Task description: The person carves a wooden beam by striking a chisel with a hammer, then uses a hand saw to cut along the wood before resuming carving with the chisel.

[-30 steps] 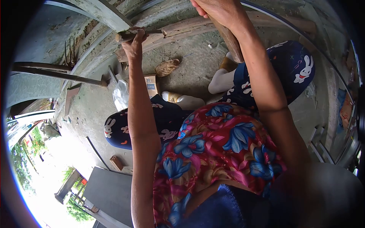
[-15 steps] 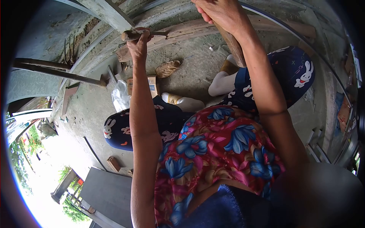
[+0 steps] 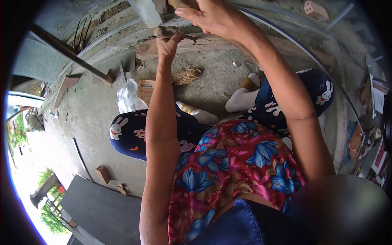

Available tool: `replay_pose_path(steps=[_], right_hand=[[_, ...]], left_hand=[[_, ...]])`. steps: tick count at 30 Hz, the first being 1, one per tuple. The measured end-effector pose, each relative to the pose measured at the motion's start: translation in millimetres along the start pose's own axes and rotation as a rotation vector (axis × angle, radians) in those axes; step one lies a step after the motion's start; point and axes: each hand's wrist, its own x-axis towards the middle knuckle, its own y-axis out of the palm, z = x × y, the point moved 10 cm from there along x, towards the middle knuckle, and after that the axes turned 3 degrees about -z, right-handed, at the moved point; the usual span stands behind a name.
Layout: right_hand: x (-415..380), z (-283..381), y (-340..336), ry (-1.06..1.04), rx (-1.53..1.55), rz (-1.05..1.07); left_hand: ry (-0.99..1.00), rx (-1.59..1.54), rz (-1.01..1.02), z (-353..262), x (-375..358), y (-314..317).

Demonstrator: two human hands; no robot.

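Note:
My left hand (image 3: 167, 47) is closed around the wooden handle of a chisel (image 3: 162, 31). Its blade points right, over a long wooden beam (image 3: 228, 44) lying on the floor. Up at the top edge of the view, my right hand (image 3: 214, 18) grips a thick wooden stick (image 3: 181, 4), just above and right of the chisel handle. The stick is partly cut off by the frame and partly hidden behind my right forearm. Below the beam, between my bent legs, a dry brown leaf (image 3: 186, 76) rests on the concrete.
A cardboard box (image 3: 145, 89) and a clear plastic bag (image 3: 127, 96) sit beside my left leg. A dark pole (image 3: 73, 55) slants in from the upper left. Bricks (image 3: 316, 10) lie at the upper right, and a grey board (image 3: 100, 208) at the lower left. A thin curved strip (image 3: 292, 41) crosses the right side.
My right hand has come left and closer to the chisel, and the stick has swung from hanging downward to lying more sideways. The view has shifted slightly; my left hand keeps the chisel.

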Motion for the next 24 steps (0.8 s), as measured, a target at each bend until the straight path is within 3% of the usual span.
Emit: replay_pose_path(steps=[1, 4, 5, 8, 9, 12, 13, 16, 18, 19, 22, 23, 24], right_hand=[[10.2, 2.2, 12.6, 0.063, -0.097, 0.136], [33.1, 41.8, 33.7, -0.006, -0.188, 0.318], [41.6, 49.4, 40.9, -0.088, -0.172, 0.230], [56.3, 68.1, 62.3, -0.148, -0.264, 0.231], [52.4, 83.0, 75.3, -0.711, -0.394, -0.137], [53.0, 6.8, 124.4, -0.065, -0.350, 0.478], [49.6, 2.8, 130.4, -0.086, -0.377, 0.506], [39.6, -10.4, 145.6, -0.171, -0.452, 0.566], [34.4, -8.3, 144.4, -0.257, -0.503, 0.560], [30.4, 0.0, 137.2, -0.118, -0.516, 0.670], [33.0, 0.1, 124.5, -0.025, -0.448, 0.677], [30.7, -3.2, 117.5, 0.076, -0.452, 0.691], [34.5, 4.0, 110.2, -0.019, -0.408, 0.611]], left_hand=[[-0.005, -0.007, -0.008, 4.4, 2.5, -1.0], [-0.021, 0.041, -0.044, 10.9, 5.6, -9.0], [-0.027, 0.070, -0.041, 13.0, 6.1, -12.4], [-0.035, 0.140, -0.027, 23.6, 13.2, -18.3], [-0.027, 0.158, -0.023, 26.5, 15.1, -18.7], [0.050, 0.280, -0.020, 21.7, 13.1, -20.0], [0.087, 0.334, -0.017, 17.1, 13.6, -18.7], [0.730, 1.146, -0.051, 30.7, 5.6, 1.8], [0.879, 1.139, -0.046, 31.3, 0.1, 6.2], [0.813, 0.863, -0.032, 20.0, 0.0, 2.1], [0.354, 0.406, 0.045, 10.1, 6.7, -5.0], [0.320, 0.358, 0.055, 10.4, 7.1, -5.0], [0.189, 0.274, 0.039, 14.9, 10.7, -10.2]])
